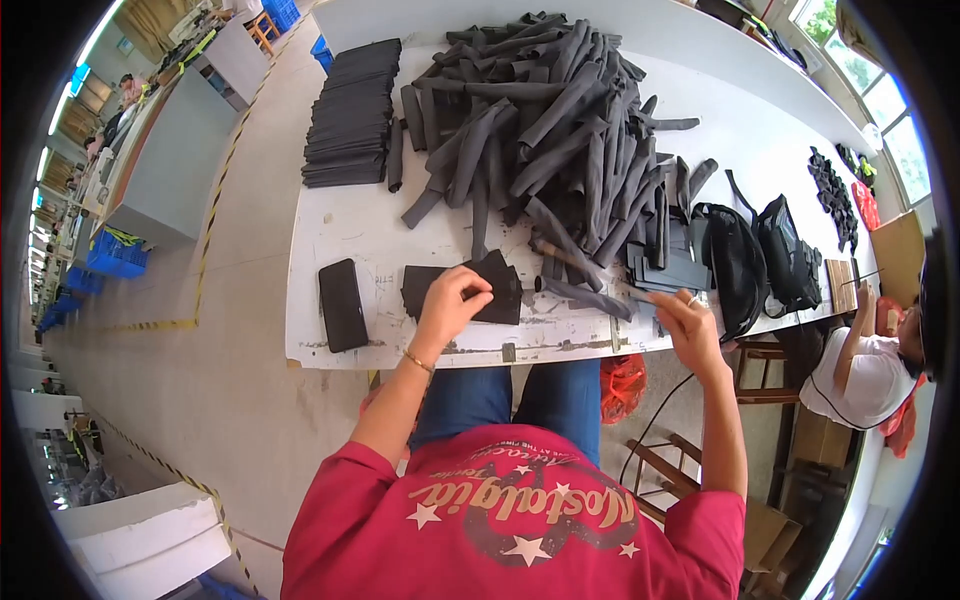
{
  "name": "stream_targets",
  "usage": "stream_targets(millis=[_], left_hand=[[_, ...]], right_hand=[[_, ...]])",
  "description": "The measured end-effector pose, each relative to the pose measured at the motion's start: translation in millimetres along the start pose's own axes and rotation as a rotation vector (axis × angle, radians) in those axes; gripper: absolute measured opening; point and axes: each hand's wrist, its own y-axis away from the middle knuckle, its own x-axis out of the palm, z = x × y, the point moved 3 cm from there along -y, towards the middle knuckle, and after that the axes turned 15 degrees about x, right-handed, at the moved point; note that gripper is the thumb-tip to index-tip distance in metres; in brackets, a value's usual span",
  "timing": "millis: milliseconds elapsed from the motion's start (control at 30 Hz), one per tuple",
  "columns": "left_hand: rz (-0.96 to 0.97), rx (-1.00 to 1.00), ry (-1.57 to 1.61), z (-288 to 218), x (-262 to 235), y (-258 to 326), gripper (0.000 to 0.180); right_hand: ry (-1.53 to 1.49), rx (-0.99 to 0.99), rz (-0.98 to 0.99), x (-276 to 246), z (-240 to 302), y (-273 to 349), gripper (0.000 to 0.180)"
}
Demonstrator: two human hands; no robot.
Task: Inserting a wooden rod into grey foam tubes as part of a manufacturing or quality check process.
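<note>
My left hand (458, 300) is closed, thumb and fingers curled together above a few flat black fabric pieces (500, 282) near the front edge. Whether anything is in its fingers I cannot make out. My right hand (688, 322) is pinched on a thin stick-like tool (572, 262), smeared by motion, that points left toward the pile. Under the tool lies one dark grey rolled fabric tube (585, 297). Beyond both hands rises a big loose heap of such dark grey tubes (560, 110). Beside my right hand are stacked flat dark grey pieces (668, 268).
A neat stack of black strips (350, 115) stands at the far left of the white table (330, 225). A black phone (343, 305) lies near the front left corner. Black bags (735, 265) sit at the right. Another person (865, 365) works farther right, by wooden stools (760, 370).
</note>
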Motion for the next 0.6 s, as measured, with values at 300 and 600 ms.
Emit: stream_targets(millis=[300, 600], left_hand=[[0.034, -0.026, 0.031, -22, -17, -11, 0.013], [0.131, 0.549, -0.231, -87, 25, -31, 0.008]], right_hand=[[0.188, -0.098, 0.008, 6, 12, 21, 0.021], [-0.156, -0.132, 0.136, 105, 52, -8, 0.031]])
